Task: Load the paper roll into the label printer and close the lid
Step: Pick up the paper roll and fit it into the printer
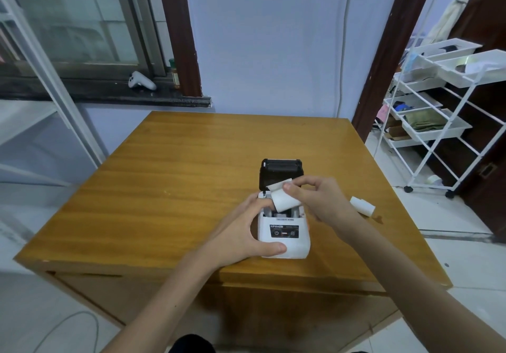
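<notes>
Wooden desk (164,188), square top, mostly bare: wide open surface left of and behind the label printer (284,236), which sits near the front edge, slightly right of centre. Printer is white, its black lid (282,173) stands open and upright at the back, paper bay exposed. Paper roll (284,200) is held tilted at the mouth of the bay, lower end dipping in, loose tail sticking up toward the lid; not seated flat. Right hand (320,199) is clamped on the roll, thumb on its upper side, fingers curled behind. Left hand (246,232) grips the printer body from the left side, thumb across the front lower corner, fingers at the bay's left rim touching the roll end. Second white roll (362,206) lies on its side on the desk right of the printer, close to the right edge, apart from the right wrist. Off the desk: white wire rack (438,122) with trays at right holding folded cloth and small items, window sill behind left with a white controller (141,80). Wall runs close behind the far edge.
</notes>
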Demonstrator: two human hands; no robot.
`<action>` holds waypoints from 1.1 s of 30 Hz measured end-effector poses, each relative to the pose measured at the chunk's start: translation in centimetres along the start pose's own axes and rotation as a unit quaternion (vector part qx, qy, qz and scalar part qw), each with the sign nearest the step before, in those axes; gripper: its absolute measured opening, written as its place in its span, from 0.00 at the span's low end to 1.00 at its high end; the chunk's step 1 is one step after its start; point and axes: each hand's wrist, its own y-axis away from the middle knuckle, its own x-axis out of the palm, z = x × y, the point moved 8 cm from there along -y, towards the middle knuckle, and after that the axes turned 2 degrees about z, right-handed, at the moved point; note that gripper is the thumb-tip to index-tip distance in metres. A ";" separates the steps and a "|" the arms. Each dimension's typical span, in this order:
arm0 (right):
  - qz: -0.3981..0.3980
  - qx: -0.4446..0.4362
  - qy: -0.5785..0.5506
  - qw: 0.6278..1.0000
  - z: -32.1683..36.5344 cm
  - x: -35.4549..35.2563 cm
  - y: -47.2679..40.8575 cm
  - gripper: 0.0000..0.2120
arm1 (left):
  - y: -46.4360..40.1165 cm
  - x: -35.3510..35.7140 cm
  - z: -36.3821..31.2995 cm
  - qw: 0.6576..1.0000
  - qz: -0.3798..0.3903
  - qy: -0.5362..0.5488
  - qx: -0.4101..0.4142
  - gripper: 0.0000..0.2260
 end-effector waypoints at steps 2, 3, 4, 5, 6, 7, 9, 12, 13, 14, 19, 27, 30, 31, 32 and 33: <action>-0.002 -0.016 0.017 1.000 0.2 0.1 0.0 0.07 | 0.0 -0.1 0.0 1.000 -0.006 0.001 -0.003 0.31; -0.004 -0.022 0.027 0.999 0.2 0.2 0.0 0.07 | 0.0 -0.2 0.0 1.000 -0.008 0.003 -0.005 0.30; -0.006 -0.025 0.034 0.999 0.1 0.3 0.0 0.07 | 0.0 -0.2 0.0 1.000 -0.009 0.005 -0.006 0.29; -0.007 -0.027 0.042 0.999 -0.1 0.3 -0.1 0.08 | 0.1 -0.2 0.1 1.000 -0.011 0.008 -0.008 0.29; -0.008 -0.030 0.053 0.998 -0.2 0.3 0.0 0.08 | 0.1 -0.3 0.1 1.000 -0.013 0.011 -0.009 0.28; -0.007 -0.033 0.066 0.997 -0.3 0.3 0.0 0.09 | 0.1 -0.3 0.1 1.000 -0.015 0.013 -0.011 0.28; 0.002 -0.045 0.093 0.995 -0.2 0.6 0.0 0.10 | 0.1 -0.3 0.2 1.000 -0.018 0.015 -0.019 0.29; 0.021 -0.057 0.132 0.989 -0.2 0.8 -0.1 0.08 | 0.2 -0.4 0.1 0.999 -0.018 0.016 -0.026 0.28; 0.026 -0.060 0.141 0.988 -0.3 0.9 -0.2 0.08 | 0.2 -0.4 0.1 0.999 -0.017 0.016 -0.028 0.28; 0.031 -0.061 0.148 0.987 -0.4 0.9 -0.2 0.08 | 0.2 -0.4 0.1 0.999 -0.017 0.017 -0.031 0.29; 0.090 -0.072 0.167 0.979 -0.8 1.0 -0.2 0.10 | 0.2 -0.4 -0.3 0.999 -0.012 0.026 -0.032 0.29; 0.132 -0.088 0.212 0.964 -0.8 1.0 -0.6 0.05 | 0.2 -0.4 0.2 0.999 -0.016 0.002 -0.036 0.27; 0.130 -0.081 0.169 0.974 -1.3 0.8 -0.7 0.03 | 0.2 -0.4 0.2 0.999 -0.016 0.003 -0.033 0.28; 0.128 -0.081 0.162 0.975 -1.4 0.7 -0.7 0.04 | 0.1 -0.3 0.2 0.999 -0.016 0.002 -0.032 0.28; 0.127 -0.079 0.156 0.976 -1.5 0.8 -0.7 0.05 | 0.1 -0.3 0.2 0.999 -0.016 0.002 -0.032 0.27; 0.126 -0.076 0.151 0.978 -1.6 0.7 -0.7 0.06 | 0.1 -0.3 0.2 0.999 -0.017 0.003 -0.031 0.27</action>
